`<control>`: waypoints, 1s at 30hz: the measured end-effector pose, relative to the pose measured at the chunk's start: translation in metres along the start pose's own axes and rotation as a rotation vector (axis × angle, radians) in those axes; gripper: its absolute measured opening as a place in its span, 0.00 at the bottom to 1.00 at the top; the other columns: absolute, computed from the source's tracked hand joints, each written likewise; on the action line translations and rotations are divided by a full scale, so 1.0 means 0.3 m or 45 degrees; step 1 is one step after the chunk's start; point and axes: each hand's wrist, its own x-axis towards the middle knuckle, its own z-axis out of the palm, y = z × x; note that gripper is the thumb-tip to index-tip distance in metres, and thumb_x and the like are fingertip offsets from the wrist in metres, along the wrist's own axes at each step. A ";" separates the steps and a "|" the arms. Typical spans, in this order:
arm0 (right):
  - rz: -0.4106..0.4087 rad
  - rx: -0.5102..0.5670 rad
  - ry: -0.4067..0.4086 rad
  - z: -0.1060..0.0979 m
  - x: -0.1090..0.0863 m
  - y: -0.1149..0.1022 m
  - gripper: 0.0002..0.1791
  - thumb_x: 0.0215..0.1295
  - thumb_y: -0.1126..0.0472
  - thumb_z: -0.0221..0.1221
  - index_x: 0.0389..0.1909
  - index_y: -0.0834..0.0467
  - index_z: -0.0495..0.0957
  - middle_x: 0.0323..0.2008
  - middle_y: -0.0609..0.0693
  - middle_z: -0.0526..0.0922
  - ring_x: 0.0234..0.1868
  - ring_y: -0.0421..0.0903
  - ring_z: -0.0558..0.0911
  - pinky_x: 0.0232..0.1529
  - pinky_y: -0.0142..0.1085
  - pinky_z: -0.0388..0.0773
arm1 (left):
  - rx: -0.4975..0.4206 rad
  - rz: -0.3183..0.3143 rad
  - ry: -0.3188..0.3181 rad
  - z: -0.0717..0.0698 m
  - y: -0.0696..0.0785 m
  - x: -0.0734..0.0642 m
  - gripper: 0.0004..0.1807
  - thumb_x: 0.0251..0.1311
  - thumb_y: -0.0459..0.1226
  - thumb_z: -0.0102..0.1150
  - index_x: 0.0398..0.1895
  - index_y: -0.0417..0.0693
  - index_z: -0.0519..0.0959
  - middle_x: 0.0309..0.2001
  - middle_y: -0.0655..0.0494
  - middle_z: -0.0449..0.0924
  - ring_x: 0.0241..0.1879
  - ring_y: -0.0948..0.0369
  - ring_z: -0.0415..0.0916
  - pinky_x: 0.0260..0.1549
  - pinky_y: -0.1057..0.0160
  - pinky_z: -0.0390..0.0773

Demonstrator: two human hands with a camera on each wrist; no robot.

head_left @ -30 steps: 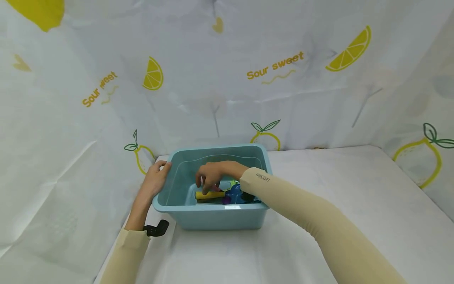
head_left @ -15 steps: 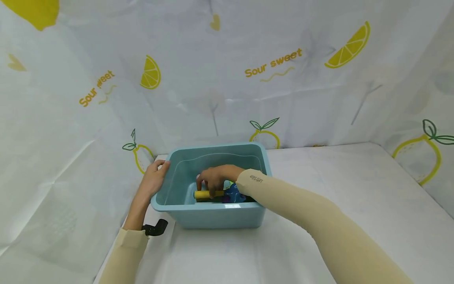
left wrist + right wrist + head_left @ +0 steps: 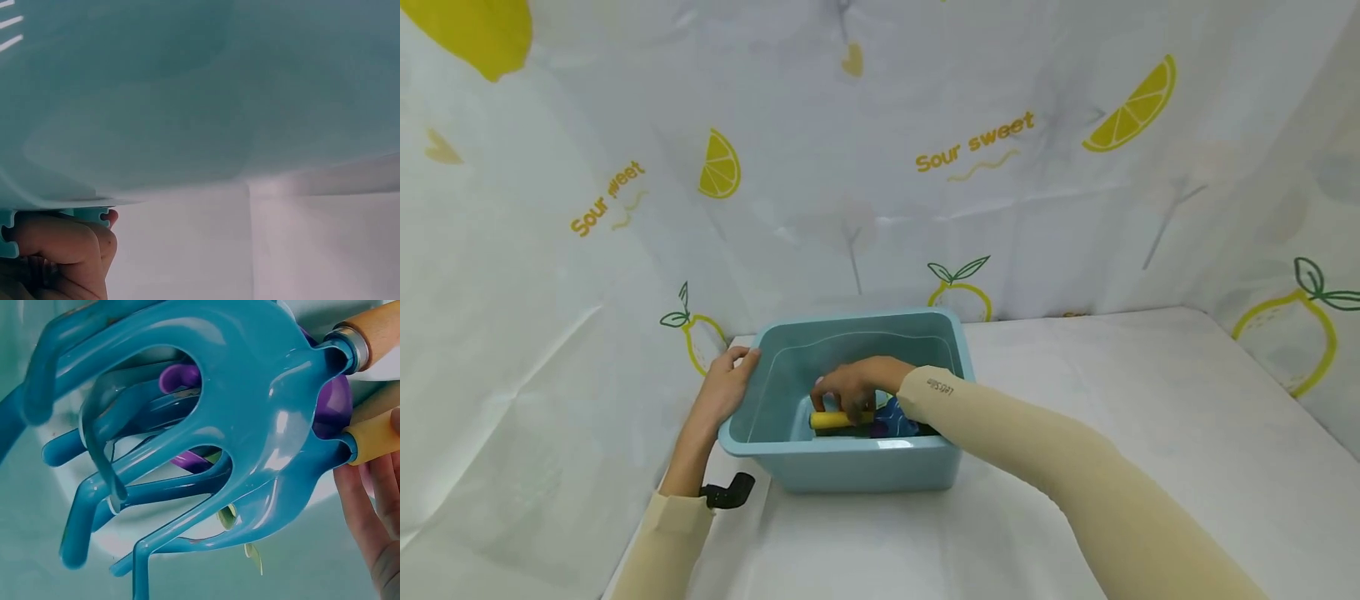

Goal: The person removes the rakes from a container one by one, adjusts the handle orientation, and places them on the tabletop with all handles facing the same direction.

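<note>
My left hand grips the left rim of a light blue plastic tub; the left wrist view shows its curled fingers at the tub's edge. Inside the tub, my right hand pinches the yellow handle of a blue hand rake. The right wrist view shows that rake lying partly under a second blue hand rake with a wooden handle. Purple pieces and a yellow-green piece lie below them, mostly hidden.
The tub stands on a white-covered table, against a lemon-printed white sheet at the back and left. A black band with a small device is on the left wrist.
My right hand has lowered into the tub, and its fingers have come down onto the yellow handle. The left hand keeps its hold on the rim.
</note>
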 end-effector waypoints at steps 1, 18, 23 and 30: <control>-0.008 -0.010 0.007 -0.001 -0.001 0.000 0.32 0.61 0.75 0.66 0.59 0.43 0.73 0.52 0.52 0.78 0.47 0.46 0.79 0.42 0.40 0.87 | -0.002 -0.002 -0.001 -0.001 0.000 -0.001 0.31 0.80 0.55 0.40 0.64 0.37 0.74 0.61 0.36 0.78 0.52 0.47 0.77 0.44 0.60 0.74; -0.177 -0.218 0.169 -0.017 0.014 -0.010 0.27 0.67 0.69 0.59 0.66 0.48 0.72 0.56 0.51 0.81 0.46 0.44 0.78 0.45 0.33 0.79 | -0.005 -0.017 0.001 -0.003 0.000 -0.010 0.31 0.80 0.55 0.41 0.66 0.37 0.72 0.61 0.35 0.77 0.52 0.48 0.77 0.42 0.61 0.74; -0.221 -0.228 0.192 -0.016 0.017 -0.013 0.30 0.67 0.68 0.59 0.70 0.48 0.73 0.54 0.52 0.83 0.45 0.43 0.79 0.47 0.34 0.78 | -0.002 -0.023 -0.009 -0.001 0.001 -0.011 0.30 0.80 0.54 0.42 0.65 0.37 0.72 0.60 0.35 0.78 0.50 0.49 0.79 0.41 0.61 0.76; -0.265 -0.198 0.297 -0.032 0.010 -0.027 0.32 0.67 0.68 0.60 0.71 0.48 0.74 0.57 0.54 0.84 0.51 0.44 0.83 0.50 0.34 0.80 | 0.000 -0.013 -0.023 -0.003 0.005 -0.006 0.30 0.80 0.54 0.41 0.65 0.37 0.72 0.59 0.35 0.79 0.48 0.50 0.79 0.39 0.62 0.76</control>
